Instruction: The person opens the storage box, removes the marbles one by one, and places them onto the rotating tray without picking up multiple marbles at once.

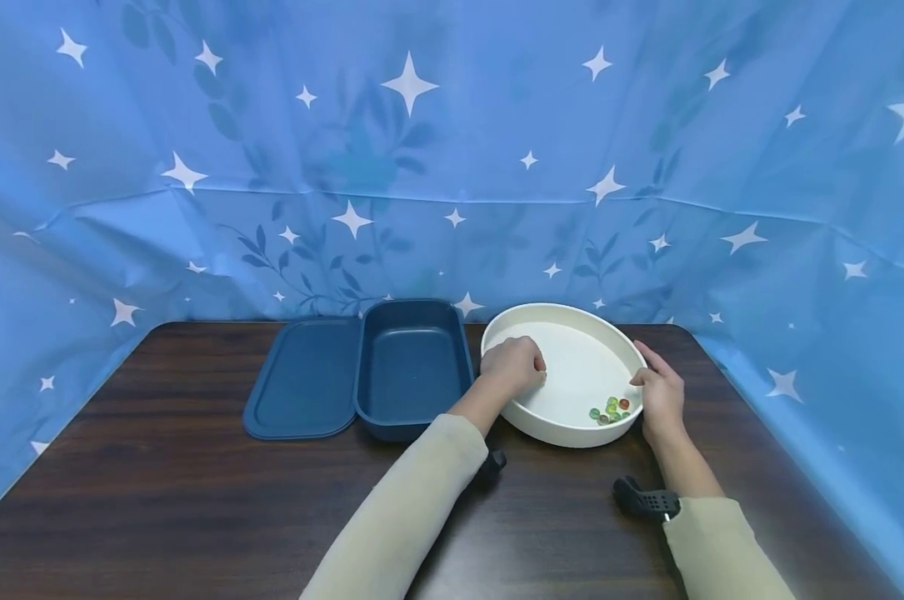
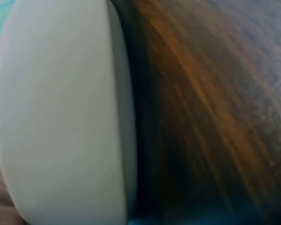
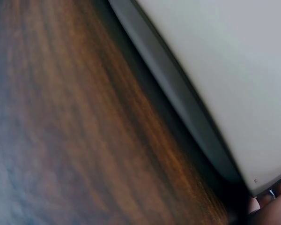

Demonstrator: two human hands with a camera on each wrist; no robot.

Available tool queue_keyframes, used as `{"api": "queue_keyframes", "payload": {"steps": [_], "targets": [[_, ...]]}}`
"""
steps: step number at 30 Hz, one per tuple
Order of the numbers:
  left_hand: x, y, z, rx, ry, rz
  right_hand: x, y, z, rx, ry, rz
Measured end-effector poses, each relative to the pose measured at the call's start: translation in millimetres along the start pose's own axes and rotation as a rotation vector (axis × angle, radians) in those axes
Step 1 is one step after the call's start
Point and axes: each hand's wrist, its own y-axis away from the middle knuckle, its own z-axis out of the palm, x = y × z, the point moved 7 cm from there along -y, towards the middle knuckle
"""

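A round cream tray [image 1: 564, 367] with a low wall stands at the right of the table. Several small glass marbles [image 1: 611, 407], green, yellow and reddish, lie together at its near right side. My right hand [image 1: 661, 396] holds the tray's right rim, thumb inside and fingers along the outer wall. Over the left rim, my left hand [image 1: 513, 365] reaches into the tray with curled fingers; whether anything sits between the fingertips is hidden. The left wrist view shows the tray's pale wall [image 2: 61, 112] up close, and the right wrist view shows its outer side [image 3: 234, 84].
A dark blue rectangular container [image 1: 414, 367] stands left of the tray, and a matching flat blue lid [image 1: 302, 379] lies beside it. Both rest on the dark wooden table [image 1: 159, 492]. A blue star-patterned cloth [image 1: 422, 167] hangs behind the table's far edge.
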Motion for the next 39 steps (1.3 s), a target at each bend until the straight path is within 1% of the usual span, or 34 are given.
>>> {"api": "queue_keyframes", "payload": {"steps": [3, 7, 15, 17, 19, 21, 23, 25, 26, 29, 32, 34, 36, 37, 39], "targets": [[-0.1, -0.3, 4.9, -0.011, -0.058, 0.004, 0.7, 0.1, -0.7, 0.007, 0.007, 0.004], [0.1, -0.4, 9.6, -0.001, -0.092, 0.014, 1.4, 1.2, -1.2, 0.016, 0.008, 0.003], [-3.3, -1.1, 9.6, 0.007, -0.084, -0.003, 2.1, -0.8, 1.5, 0.009, 0.003, -0.001], [-4.6, -0.1, 7.1, 0.025, -0.061, 0.001, 3.1, -1.1, 3.2, 0.002, -0.001, -0.002], [-5.3, 2.1, 2.0, 0.07, -0.01, 0.018, 4.0, -1.4, 5.1, -0.005, -0.003, 0.0], [-5.6, 6.2, -5.5, 0.123, 0.062, 0.049, 4.0, -1.8, 6.8, -0.009, -0.002, -0.001], [-5.0, 12.2, -15.9, 0.172, 0.133, 0.091, 3.8, -2.7, 7.6, -0.011, -0.005, 0.001], [-4.3, 19.7, -27.1, 0.202, 0.172, 0.128, 3.1, -3.3, 6.8, -0.008, -0.01, 0.007], [-4.1, 23.8, -32.7, 0.207, 0.182, 0.143, 3.0, -3.5, 5.4, -0.004, -0.01, 0.013], [-7.8, 35.9, -48.2, 0.205, 0.179, 0.155, 2.6, -2.2, -0.1, -0.007, -0.009, 0.037], [-20.0, 47.5, -62.6, 0.196, 0.169, 0.146, 0.8, -0.2, -4.4, -0.063, 0.032, 0.051], [-31.2, 54.2, -72.1, 0.199, 0.17, 0.135, -2.6, 1.6, -7.6, -0.119, 0.094, 0.044], [-43.7, 60.4, -81.4, 0.212, 0.169, 0.115, -7.6, 3.5, -11.7, -0.167, 0.196, 0.024], [-50.6, 62.9, -85.3, 0.22, 0.167, 0.104, -10.7, 4.4, -14.2, -0.184, 0.263, 0.012], [-64.1, 69.4, -93.7, 0.232, 0.166, 0.082, -19.5, 6.9, -18.3, -0.216, 0.435, -0.049]]}}
